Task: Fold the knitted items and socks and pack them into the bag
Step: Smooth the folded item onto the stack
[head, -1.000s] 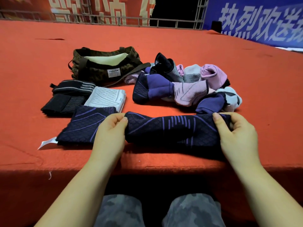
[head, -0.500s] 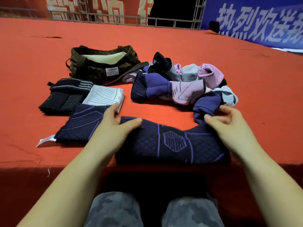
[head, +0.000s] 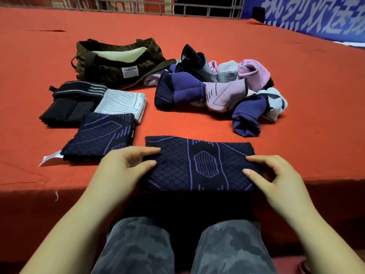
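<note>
So the dark navy knitted piece with the purple diamond and line pattern (head: 199,163) is lying flat right at the near edge of the red cloth-covered table (head: 296,76), stretched out sideways, and both hands are sitting on it. The left hand (head: 126,165) is resting on its left end with the fingers stretched forward and only loosely bent, thumb lying on the fabric too, not really grabbing anything. The right hand (head: 276,175) is doing about the same on the right end, fingers a bit spread and lightly curved, tips pressing down on the knit. Just left of that piece a second navy and purple patterned knit, already folded into a square (head: 102,135), is lying with a white tag sticking out at its near left corner. Beyond that one a folded white knit with a diamond texture (head: 123,104) is sitting, and a pile of black knits with thin grey stripes (head: 71,103) is touching it on the left. Farther back from the navy piece the olive-brown patterned fabric bag with a "FASHION" label (head: 116,62) is standing open, pale lining showing. Beyond the navy piece and to the right, a loose heap of purple, pink, grey and black socks (head: 217,86) is waiting unfolded, touching the bag's strap.
</note>
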Demonstrator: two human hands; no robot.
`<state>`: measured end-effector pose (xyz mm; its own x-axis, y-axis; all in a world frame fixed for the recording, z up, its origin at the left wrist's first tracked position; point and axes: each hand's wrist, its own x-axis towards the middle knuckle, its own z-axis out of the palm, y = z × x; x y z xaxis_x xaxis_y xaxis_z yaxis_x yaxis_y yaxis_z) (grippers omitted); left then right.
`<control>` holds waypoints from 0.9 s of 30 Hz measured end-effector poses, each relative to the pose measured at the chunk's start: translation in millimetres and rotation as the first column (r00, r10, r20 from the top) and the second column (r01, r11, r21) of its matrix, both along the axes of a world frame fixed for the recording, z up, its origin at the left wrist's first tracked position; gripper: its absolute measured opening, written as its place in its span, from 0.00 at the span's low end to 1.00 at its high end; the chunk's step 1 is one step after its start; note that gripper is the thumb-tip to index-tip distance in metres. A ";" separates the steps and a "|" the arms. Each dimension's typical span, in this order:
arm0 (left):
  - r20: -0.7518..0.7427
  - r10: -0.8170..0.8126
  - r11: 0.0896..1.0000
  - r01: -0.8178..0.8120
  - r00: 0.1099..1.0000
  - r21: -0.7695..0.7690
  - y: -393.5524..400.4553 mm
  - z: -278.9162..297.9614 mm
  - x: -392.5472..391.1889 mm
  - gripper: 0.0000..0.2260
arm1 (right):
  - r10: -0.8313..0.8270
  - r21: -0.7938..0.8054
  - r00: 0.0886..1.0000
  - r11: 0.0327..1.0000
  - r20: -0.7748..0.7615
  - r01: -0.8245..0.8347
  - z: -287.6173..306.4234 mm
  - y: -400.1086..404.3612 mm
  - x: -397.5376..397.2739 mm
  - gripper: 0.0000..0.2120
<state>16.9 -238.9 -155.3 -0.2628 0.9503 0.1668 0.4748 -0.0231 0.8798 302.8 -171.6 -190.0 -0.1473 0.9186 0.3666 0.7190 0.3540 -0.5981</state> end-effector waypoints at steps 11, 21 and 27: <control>-0.418 0.217 0.965 -0.129 0.882 0.228 -4.0 3.2 -6.1 0.10 | -0.014 0.246 1.000 0.969 0.016 0.010 14.8 -2.6 -0.6 0.07; 0.002 0.167 0.958 -0.163 0.986 0.237 -3.4 28.9 -3.8 0.05 | 0.083 0.001 0.827 0.995 -0.555 -0.099 55.6 -7.3 -17.5 0.12; -0.265 0.268 0.963 -0.255 0.926 0.083 30.3 34.0 -5.9 0.03 | -0.036 -0.016 0.945 0.999 -0.324 0.032 59.7 30.8 -29.4 0.08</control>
<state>11.0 -208.6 -121.4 -0.4395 0.8433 0.3092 0.6901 0.0967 0.7172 273.3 -140.8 -130.3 0.0096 0.9251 0.3797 0.4970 0.3251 -0.8046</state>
